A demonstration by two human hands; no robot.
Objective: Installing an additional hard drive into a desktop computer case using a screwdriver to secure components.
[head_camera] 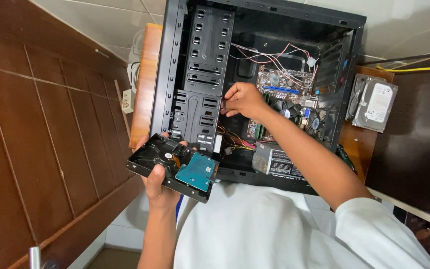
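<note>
Beside the case edge [167, 74], left hand [158, 187] grips drive [172, 167].

Wooden table [357, 144]: open computer case [175, 65], spare hard drives [373, 103].

Black hard drive [172, 168], teal board up, tilted.

**Labels in and beside the open computer case**

A white rectangular label [380, 102] covers a silver hard drive [373, 103] lying right of the computer case [175, 65]. Inside, near the front edge, a grey power supply [273, 162] bears a dark printed label [280, 163].
</note>
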